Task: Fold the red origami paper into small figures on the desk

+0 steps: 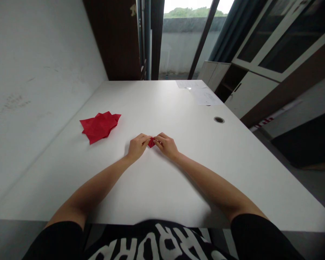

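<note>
A small folded piece of red paper (151,143) is held low over the middle of the white table, between my two hands. My left hand (138,146) pinches its left side, fingers closed. On the opposite side, the thumb and fingers of my right hand (166,144) close on the paper's right edge. Creases meet near its centre, and my fingertips cover its upper corners. Farther left lies a loose pile of creased red paper sheets (100,125), touched by neither hand.
The white table (162,195) stretches to a wall (43,72) on the left. Printed sheets (203,94) lie at its far right corner. A round cable hole (219,120) sits in the tabletop at right. Cabinets (251,90) stand beyond the right edge.
</note>
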### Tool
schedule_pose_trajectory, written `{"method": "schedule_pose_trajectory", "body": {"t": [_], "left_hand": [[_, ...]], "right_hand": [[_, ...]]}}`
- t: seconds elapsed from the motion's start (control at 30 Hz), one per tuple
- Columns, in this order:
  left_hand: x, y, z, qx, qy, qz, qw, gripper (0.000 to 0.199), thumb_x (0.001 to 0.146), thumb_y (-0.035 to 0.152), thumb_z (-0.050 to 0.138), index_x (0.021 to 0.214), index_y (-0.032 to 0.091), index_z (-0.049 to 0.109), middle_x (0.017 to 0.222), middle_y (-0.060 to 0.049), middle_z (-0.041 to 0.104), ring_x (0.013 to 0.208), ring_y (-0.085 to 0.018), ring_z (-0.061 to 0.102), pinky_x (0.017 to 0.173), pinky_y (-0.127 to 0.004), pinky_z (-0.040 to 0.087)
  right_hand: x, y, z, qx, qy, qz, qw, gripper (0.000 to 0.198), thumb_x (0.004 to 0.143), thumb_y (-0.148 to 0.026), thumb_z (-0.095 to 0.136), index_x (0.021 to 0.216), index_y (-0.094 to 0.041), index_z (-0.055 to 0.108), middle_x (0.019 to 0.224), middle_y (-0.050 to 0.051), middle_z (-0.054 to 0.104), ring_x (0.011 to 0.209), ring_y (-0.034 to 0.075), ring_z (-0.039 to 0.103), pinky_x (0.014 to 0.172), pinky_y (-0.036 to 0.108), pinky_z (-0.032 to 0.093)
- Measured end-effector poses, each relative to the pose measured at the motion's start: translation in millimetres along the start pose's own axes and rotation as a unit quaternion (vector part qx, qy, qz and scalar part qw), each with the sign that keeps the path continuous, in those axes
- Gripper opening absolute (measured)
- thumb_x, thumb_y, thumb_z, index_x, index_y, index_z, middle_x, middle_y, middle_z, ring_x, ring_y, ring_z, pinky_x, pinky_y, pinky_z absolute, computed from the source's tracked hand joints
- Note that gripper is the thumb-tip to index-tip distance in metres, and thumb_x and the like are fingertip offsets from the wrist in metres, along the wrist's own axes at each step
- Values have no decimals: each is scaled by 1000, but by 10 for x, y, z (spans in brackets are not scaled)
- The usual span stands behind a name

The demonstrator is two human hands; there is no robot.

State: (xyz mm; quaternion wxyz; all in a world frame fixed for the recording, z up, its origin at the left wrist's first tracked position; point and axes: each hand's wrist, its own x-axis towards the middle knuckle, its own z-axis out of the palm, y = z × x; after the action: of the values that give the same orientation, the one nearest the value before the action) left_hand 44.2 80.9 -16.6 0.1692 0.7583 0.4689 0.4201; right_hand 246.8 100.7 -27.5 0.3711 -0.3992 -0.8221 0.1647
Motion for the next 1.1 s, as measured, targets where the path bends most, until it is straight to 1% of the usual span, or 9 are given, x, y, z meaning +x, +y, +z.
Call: {"method": "schedule_pose_trajectory", "body": {"t": [0.07, 0.27, 0.4, 0.5, 0.67, 0.77, 0.9, 1.0, 1.1], "left_hand": [[-7, 14, 2, 10, -1, 6, 1000, 25, 99, 37, 54, 108, 29, 76, 104, -5, 73, 96, -21, 66, 88, -33, 48], [-7, 42, 29, 7, 7, -10, 1000, 14, 94, 32, 64, 94, 25, 76, 93, -4, 72, 80, -18, 63, 79, -30, 47], [8, 22, 38, -3, -5, -21, 1000, 10, 92, 24, 65, 94, 24, 75, 93, -3, 70, 79, -17, 62, 79, -31, 47], [16, 12, 32, 15, -8, -24, 1000, 10, 91, 21, 65, 92, 22, 74, 92, -3, 69, 76, -17, 61, 77, -31, 47], [11, 18, 29, 33, -2, -16, 999, 10, 91, 21, 63, 91, 21, 73, 91, -3, 69, 72, -15, 59, 74, -28, 46], [11, -9, 52, 22, 4, -33, 999, 10, 90, 21, 62, 88, 20, 71, 89, -2, 69, 68, -13, 56, 69, -27, 44], [9, -80, 114, -58, 5, -100, 993, 8, 88, 22, 61, 87, 20, 69, 85, 0, 68, 58, -9, 50, 57, -23, 39], [3, -106, 151, -163, 11, -171, 972, 8, 88, 26, 60, 90, 20, 65, 71, 3, 63, 52, -9, 51, 51, -22, 37], [10, -103, 160, -235, 26, -212, 948, 10, 89, 29, 60, 92, 20, 61, 63, 5, 57, 49, -10, 53, 49, -21, 38]], "right_hand": [[-2, -1, 1, 11, 3, -2, 1000, 22, 101, -34, 54, 105, -25, 74, 100, 6, 66, 75, 15, 60, 72, 28, 47], [-3, -15, 29, 60, 9, -10, 998, 23, 102, -31, 51, 100, -23, 72, 93, 6, 66, 77, 16, 61, 73, 29, 48], [12, -12, 43, 108, 10, 19, 994, 17, 99, -31, 56, 97, -23, 71, 90, 5, 67, 77, 16, 62, 72, 29, 51], [19, -4, 48, 138, 12, 40, 990, 12, 95, -29, 60, 94, -22, 70, 91, 4, 66, 78, 16, 63, 72, 29, 53], [11, 3, 72, 122, 4, 46, 991, 10, 93, -24, 61, 88, -20, 69, 88, 3, 64, 74, 14, 61, 70, 28, 52], [12, 10, 87, 117, 4, 42, 992, 11, 94, -26, 62, 88, -20, 69, 89, 3, 64, 71, 13, 60, 69, 28, 51], [23, 17, 83, 123, 11, 37, 992, 13, 94, -27, 62, 84, -20, 67, 85, 3, 65, 73, 15, 60, 69, 28, 50], [29, 15, 66, 131, 28, 40, 990, 14, 94, -28, 62, 83, -20, 66, 84, 2, 65, 74, 15, 60, 70, 29, 50], [31, 8, 54, 145, 41, 50, 987, 15, 94, -30, 60, 83, -20, 66, 84, 2, 65, 75, 15, 60, 69, 29, 50]]}}
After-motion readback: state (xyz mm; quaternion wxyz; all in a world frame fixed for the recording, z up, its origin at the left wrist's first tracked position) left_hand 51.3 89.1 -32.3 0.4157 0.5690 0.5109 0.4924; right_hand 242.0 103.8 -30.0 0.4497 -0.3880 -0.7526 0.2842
